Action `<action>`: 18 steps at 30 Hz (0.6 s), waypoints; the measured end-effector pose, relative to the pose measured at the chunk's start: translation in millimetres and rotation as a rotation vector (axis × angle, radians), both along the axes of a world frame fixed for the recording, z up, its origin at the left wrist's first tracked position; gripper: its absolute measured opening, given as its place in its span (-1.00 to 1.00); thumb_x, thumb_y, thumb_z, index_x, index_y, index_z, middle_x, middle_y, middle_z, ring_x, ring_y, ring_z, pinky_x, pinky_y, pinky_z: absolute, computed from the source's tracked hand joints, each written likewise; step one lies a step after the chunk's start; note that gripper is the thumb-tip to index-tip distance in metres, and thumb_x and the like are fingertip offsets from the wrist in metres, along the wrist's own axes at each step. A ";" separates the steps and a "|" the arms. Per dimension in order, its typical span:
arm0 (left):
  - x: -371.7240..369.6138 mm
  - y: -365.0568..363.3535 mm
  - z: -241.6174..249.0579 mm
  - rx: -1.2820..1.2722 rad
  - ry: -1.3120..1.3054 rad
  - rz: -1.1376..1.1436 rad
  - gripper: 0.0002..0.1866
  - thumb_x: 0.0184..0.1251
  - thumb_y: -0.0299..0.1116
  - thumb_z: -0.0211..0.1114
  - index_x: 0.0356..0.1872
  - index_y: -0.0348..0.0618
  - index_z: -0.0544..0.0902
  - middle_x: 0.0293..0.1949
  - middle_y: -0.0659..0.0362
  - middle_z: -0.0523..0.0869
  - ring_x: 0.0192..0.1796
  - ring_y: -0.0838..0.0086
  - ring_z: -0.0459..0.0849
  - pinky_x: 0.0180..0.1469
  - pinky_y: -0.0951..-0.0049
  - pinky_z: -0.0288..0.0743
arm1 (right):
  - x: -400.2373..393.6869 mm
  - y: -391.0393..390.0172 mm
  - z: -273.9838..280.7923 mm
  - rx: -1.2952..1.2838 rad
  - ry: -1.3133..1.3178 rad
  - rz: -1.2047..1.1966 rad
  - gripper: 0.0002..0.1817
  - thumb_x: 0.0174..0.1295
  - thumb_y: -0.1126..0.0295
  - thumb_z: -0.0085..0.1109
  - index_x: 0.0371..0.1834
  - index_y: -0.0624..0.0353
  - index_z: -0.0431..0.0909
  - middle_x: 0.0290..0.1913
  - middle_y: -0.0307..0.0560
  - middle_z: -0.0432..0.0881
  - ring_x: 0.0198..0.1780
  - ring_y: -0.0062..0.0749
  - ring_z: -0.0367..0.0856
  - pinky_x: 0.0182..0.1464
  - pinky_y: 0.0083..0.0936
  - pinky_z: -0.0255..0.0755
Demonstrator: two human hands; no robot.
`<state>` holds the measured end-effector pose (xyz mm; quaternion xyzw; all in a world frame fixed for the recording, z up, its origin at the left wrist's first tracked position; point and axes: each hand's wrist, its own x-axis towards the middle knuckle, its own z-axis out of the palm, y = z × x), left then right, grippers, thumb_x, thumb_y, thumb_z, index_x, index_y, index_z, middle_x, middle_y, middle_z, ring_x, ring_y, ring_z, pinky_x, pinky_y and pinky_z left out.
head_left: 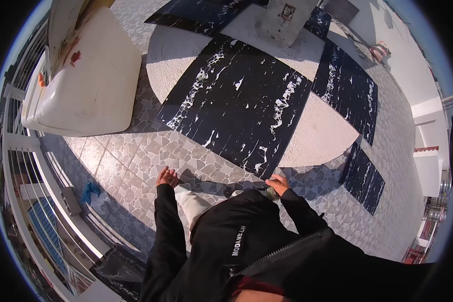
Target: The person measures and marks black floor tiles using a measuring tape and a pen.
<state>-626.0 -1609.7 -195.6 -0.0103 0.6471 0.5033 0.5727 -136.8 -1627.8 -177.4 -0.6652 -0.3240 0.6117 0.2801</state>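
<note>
My left hand (167,176) hangs in front of my left leg over the stone-patterned floor, its fingers loosely bent and slightly apart, with nothing in it. By the near corner of a large black sheet with white marble veins (236,90) is my right hand (279,184), fingers closed. A small grey-green thing (272,193) shows just under these fingers; I cannot tell what it is. The black sheet lies across pale, rough-topped slabs (319,133) with rounded edges. More black veined pieces (350,83) lie to its right and behind it.
A big white tub-like container (95,80) stands at the left, beside a white railing (22,143). On the floor near the railing lies a blue plastic bag (90,193). A pale block (289,22) stands at the back; a white wall (407,60) rises at the right.
</note>
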 end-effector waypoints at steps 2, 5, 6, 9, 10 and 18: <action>-48.6 69.5 -10.1 0.064 -0.011 -0.092 -0.57 0.32 -0.26 0.17 0.22 0.15 0.41 0.02 0.15 0.60 0.02 0.31 0.57 0.03 0.19 0.49 | -12.7 -3.9 -1.5 0.033 -0.177 -0.077 -0.63 -0.01 0.36 0.41 -0.13 0.26 0.60 -0.35 -0.19 0.67 -0.33 -0.58 0.59 -0.27 -0.57 0.47; -91.9 169.6 -25.0 0.062 -0.024 -0.150 -0.50 0.31 -0.21 0.19 0.28 0.16 0.34 0.13 0.12 0.52 0.17 0.24 0.49 0.11 0.09 0.41 | -35.3 -4.2 4.3 0.100 -0.554 -0.074 -0.65 -0.04 0.33 0.40 -0.17 0.23 0.63 -0.37 -0.16 0.68 -0.36 -0.58 0.59 -0.28 -0.56 0.47; -101.8 193.2 -19.9 0.088 -0.066 -0.202 -0.45 0.29 -0.17 0.23 0.29 0.15 0.30 0.14 0.12 0.50 0.15 0.24 0.49 0.10 0.07 0.41 | -41.7 -10.1 -0.3 0.000 -0.574 -0.130 -0.60 -0.05 0.29 0.39 -0.13 0.23 0.63 -0.30 -0.11 0.68 -0.30 -0.52 0.60 -0.21 -0.53 0.47; -121.6 245.2 -6.7 0.049 -0.138 -0.469 -0.48 0.21 -0.14 0.33 0.19 0.10 0.40 -0.09 0.21 0.61 0.03 0.31 0.56 0.04 0.12 0.46 | -66.3 -2.9 -0.6 -0.153 -0.745 -0.272 -0.53 -0.05 0.24 0.36 -0.06 0.22 0.62 -0.19 -0.03 0.69 -0.23 -0.42 0.62 -0.13 -0.50 0.47; -125.0 256.5 -2.0 0.044 -0.167 -0.563 -0.53 0.20 -0.16 0.34 0.13 0.09 0.44 -0.13 0.24 0.62 -0.01 0.34 0.59 0.00 0.15 0.48 | -82.5 2.7 12.9 -0.168 -0.734 -0.344 -0.52 -0.09 0.22 0.36 -0.10 0.27 0.63 -0.21 0.04 0.69 -0.16 -0.27 0.65 -0.11 -0.37 0.49; -123.3 315.7 -4.8 -0.043 -0.163 -1.047 -0.75 0.21 -0.38 0.34 -0.10 0.00 0.54 -0.22 0.25 0.67 -0.18 0.38 0.67 -0.11 0.22 0.60 | -106.2 -7.7 -86.0 -0.355 -0.557 -0.830 -0.49 0.04 0.01 0.26 -0.18 0.28 0.66 -0.15 0.04 0.69 -0.08 -0.24 0.64 0.00 -0.44 0.42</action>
